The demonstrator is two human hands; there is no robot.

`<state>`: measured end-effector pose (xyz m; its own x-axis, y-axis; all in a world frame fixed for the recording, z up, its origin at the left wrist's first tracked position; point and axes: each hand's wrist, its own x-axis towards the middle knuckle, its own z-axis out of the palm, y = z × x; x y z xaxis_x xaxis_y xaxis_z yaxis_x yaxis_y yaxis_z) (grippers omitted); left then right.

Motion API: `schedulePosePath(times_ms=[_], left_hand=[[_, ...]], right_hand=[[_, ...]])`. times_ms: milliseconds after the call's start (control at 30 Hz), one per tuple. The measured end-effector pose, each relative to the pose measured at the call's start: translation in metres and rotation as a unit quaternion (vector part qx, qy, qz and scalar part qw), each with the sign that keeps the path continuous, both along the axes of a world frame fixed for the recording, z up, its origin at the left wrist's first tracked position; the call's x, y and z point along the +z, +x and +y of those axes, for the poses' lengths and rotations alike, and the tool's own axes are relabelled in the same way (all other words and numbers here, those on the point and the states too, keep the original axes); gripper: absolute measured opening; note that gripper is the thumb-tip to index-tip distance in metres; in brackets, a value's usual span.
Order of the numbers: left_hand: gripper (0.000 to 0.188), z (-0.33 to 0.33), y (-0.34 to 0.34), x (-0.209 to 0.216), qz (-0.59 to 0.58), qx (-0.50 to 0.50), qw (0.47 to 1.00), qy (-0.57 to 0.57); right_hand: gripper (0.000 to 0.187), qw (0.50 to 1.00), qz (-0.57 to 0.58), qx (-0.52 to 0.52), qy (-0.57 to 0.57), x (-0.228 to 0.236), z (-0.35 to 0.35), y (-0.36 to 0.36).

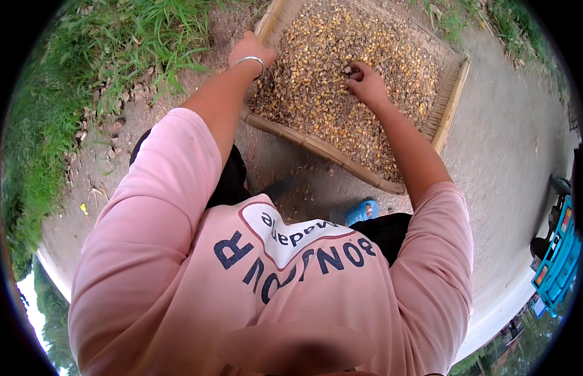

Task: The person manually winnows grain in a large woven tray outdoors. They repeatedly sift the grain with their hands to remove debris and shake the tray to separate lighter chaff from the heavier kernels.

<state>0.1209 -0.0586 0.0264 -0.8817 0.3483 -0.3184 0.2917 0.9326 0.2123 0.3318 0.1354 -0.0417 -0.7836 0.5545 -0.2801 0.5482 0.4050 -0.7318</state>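
Observation:
A rectangular woven bamboo tray (317,148) lies in front of me. Yellow and brown corn kernels (329,103), mixed with paler bits, are spread across it. At the tray's left rim is my left hand (249,52), with a silver bangle at the wrist. It is closed on the rim, and its fingertips are mostly hidden. My right hand (368,86) is over the middle of the kernels with thumb and forefinger curled together. Something small and pale shows by those fingertips, too small to name.
Green grass (147,37) grows along the left, beside bare dirt. Grey pavement (504,125) stretches to the right. A blue vehicle (559,250) stands at the far right. Below the tray is my foot in a blue sandal (360,213).

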Motion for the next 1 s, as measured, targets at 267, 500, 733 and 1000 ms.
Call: schedulePosePath(times_ms=[267,500,733,1000], left_hand=[[0.071,0.001,-0.005,0.005,-0.044,0.009,0.999,-0.005],[0.071,0.0,-0.004,-0.004,-0.035,0.01,0.999,-0.014],[0.066,0.005,0.002,0.004,-0.02,-0.004,1.0,-0.007],[0.068,0.0,-0.003,0.003,-0.031,0.013,0.999,-0.009]], right_hand=[[0.027,0.977,-0.108,0.134,0.125,0.027,-0.005,-0.013],[0.031,0.937,0.224,-0.166,-0.211,0.096,0.058,-0.047],[0.036,0.999,-0.019,-0.043,-0.003,0.01,0.089,0.02],[0.025,0.983,-0.03,-0.034,0.178,0.01,0.05,0.011]])
